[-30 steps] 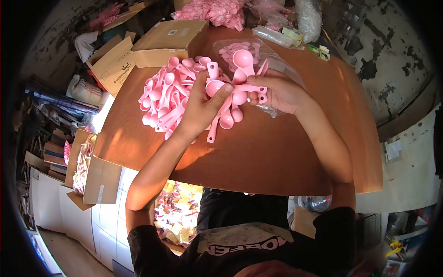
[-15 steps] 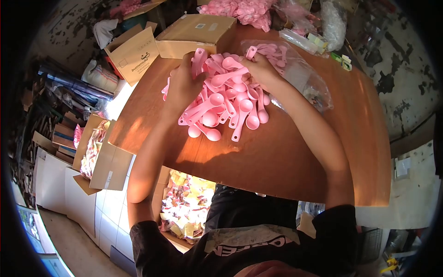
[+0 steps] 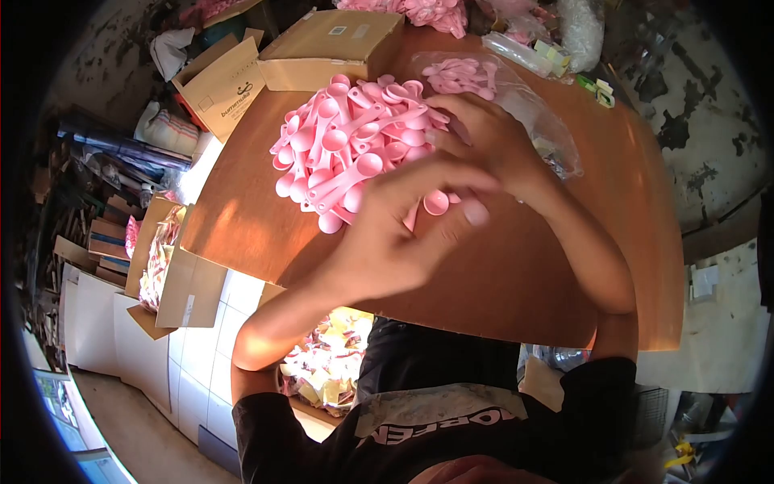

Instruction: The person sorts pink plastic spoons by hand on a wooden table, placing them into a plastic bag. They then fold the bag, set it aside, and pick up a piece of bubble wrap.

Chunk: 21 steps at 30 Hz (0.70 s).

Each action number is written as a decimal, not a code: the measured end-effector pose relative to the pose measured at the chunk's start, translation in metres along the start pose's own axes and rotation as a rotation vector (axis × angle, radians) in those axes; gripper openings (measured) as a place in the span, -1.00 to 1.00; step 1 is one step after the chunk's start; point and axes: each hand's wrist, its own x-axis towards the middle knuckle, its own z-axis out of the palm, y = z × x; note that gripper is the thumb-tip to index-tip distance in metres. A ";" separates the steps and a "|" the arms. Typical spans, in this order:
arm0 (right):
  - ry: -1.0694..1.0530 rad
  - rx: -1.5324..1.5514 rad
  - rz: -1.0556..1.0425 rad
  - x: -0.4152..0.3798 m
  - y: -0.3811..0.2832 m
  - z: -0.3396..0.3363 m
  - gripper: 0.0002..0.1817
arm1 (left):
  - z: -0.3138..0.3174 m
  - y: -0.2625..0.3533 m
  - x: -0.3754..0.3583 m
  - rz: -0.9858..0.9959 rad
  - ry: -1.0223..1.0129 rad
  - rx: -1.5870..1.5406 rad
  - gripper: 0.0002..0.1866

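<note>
A large heap of pink measuring spoons (image 3: 334,141) lies on the brown wooden table (image 3: 242,189). My left hand (image 3: 399,230) is over the heap's near right edge, thumb and fingers apart and nothing gripped between them. A pink spoon bowl (image 3: 436,202) shows through the gap between its thumb and fingers. At the heap's right side is my right hand (image 3: 488,141), its fingers bent but apart, the fingertips close to the spoons. Its palm faces away, and I see no spoon held in it.
Behind the heap stands a closed cardboard box (image 3: 330,52). A clear plastic bag (image 3: 524,113) with more pink spoons lies at the back right. An open carton (image 3: 222,89) is at the back left. Below the table's front edge is a box of colourful scraps (image 3: 326,359).
My left hand has left the heap's left side and moved right and nearer to me. My right hand has shifted slightly right and no longer shows a spoon. The heap appears more gathered.
</note>
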 end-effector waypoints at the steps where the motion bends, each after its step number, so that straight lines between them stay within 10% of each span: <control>1: 0.000 0.101 0.005 -0.018 -0.005 -0.005 -0.62 | 0.020 0.017 -0.010 0.059 -0.155 -0.341 -0.70; 3: -0.112 0.079 0.132 -0.050 -0.013 -0.031 -0.76 | 0.056 0.028 -0.024 0.124 -0.464 -0.925 -0.48; 7: -0.259 -0.254 0.430 -0.089 0.018 -0.070 -0.83 | 0.101 0.084 -0.039 0.114 -0.407 -1.512 -0.39; 9: -0.180 -0.209 0.276 -0.105 0.062 -0.071 -0.84 | 0.098 0.117 -0.047 -0.403 -0.395 -2.234 -0.21; 12: -0.140 -0.062 0.095 -0.103 0.100 -0.047 -0.77 | 0.117 0.111 -0.029 -0.217 -0.509 -2.042 -0.25; 14: -0.474 -0.195 0.422 -0.079 0.108 -0.043 -0.59 | 0.128 0.106 -0.023 -0.161 -0.544 -1.993 -0.28; 21: -0.100 -0.259 0.119 0.007 0.204 0.039 -0.43 | 0.131 0.092 -0.010 -0.095 -0.567 -1.904 -0.35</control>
